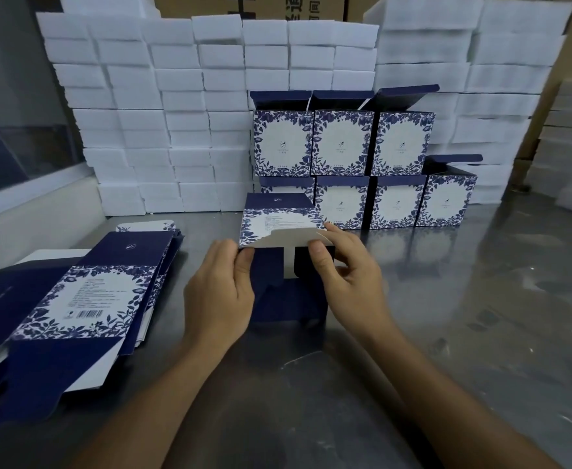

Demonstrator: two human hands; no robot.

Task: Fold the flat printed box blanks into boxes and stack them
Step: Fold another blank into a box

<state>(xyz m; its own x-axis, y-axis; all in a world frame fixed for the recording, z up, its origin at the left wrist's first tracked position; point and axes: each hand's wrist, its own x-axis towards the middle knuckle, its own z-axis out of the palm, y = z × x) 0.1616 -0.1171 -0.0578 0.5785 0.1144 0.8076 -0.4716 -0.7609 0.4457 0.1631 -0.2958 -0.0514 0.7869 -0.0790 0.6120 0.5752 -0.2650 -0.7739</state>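
Note:
A half-folded blue and white floral box (279, 225) stands on the steel table (480, 299) in front of me. My left hand (220, 292) grips its left side, thumb on the edge. My right hand (348, 275) pinches a white flap at its right side. A pile of flat printed blanks (88, 296) lies at the left. Several folded boxes (342, 147) with open lids stand in two rows behind, three on top of the lower row.
Tall stacks of white foam blocks (162, 113) line the back of the table and the right side. Brown cartons (277, 5) show above them. A glass partition (17, 130) runs along the left.

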